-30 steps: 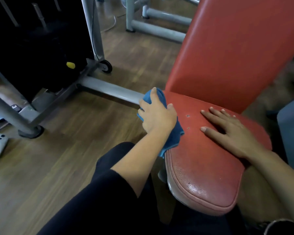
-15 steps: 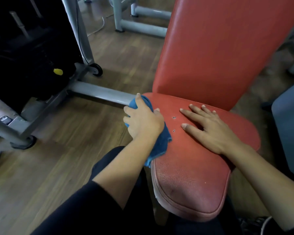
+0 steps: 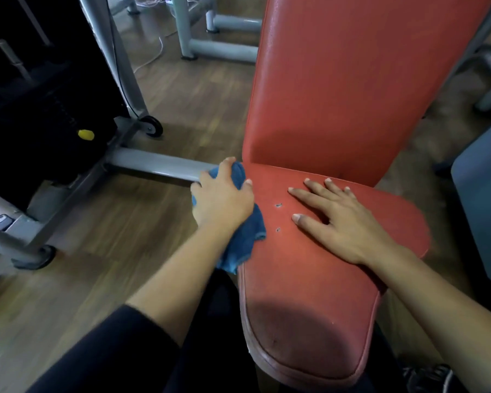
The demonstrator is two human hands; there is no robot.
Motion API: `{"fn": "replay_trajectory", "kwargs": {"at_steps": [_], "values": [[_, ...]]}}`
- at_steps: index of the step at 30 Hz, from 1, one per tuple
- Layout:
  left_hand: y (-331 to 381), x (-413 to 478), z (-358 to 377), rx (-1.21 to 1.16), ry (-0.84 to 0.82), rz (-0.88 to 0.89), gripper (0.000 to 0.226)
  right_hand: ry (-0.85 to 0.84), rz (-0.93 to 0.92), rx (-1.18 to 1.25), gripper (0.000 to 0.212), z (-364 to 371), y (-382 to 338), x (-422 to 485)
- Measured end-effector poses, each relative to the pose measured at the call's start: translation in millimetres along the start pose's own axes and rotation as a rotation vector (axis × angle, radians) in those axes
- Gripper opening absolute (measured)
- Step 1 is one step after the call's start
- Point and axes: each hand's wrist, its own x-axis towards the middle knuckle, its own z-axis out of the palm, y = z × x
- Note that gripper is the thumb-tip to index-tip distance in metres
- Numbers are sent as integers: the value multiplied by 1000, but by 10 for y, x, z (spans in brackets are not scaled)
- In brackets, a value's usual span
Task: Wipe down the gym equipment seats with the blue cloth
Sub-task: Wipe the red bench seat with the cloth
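A red padded seat [image 3: 309, 307] with an upright red backrest [image 3: 352, 86] fills the middle and right. My left hand [image 3: 221, 198] grips a bunched blue cloth [image 3: 243, 242] against the seat's left rear edge, close to the backrest corner; the cloth's tail hangs down over the seat's side. My right hand [image 3: 343, 222] rests flat on the seat top with its fingers spread, a little right of two small holes in the vinyl.
A grey steel frame bar [image 3: 159, 165] runs along the wooden floor to the left of the seat, joined to a black weight stack with a yellow pin [image 3: 85, 134]. More grey frame tubes [image 3: 221, 49] stand behind. A blue-grey pad [image 3: 482, 199] sits at the right edge.
My left hand has slid the cloth along the seat's left edge toward the backrest. The right hand stays flat on the seat. My view has shifted right and closer.
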Motion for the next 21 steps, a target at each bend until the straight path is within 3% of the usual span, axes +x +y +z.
{"fn": "replay_trajectory", "kwargs": {"at_steps": [4, 9, 12, 15, 18, 21], "values": [[61, 554, 3, 186, -170, 214, 47, 12, -4, 3, 61, 9, -15, 19], [195, 274, 217, 380, -89, 525, 44, 50, 10, 72, 59, 6, 33, 46], [-4, 56, 137, 362, -157, 692, 49, 115, 52, 172, 47, 8, 100, 55], [-112, 221, 16, 308, -199, 617, 52, 115, 116, 79, 49, -44, 265, 28], [44, 456, 154, 384, -117, 497, 47, 85, 228, -10, 53, -167, 515, -91], [303, 461, 409, 416, -84, 485, 58, 79, 310, -61, 61, -216, 674, -226]]}}
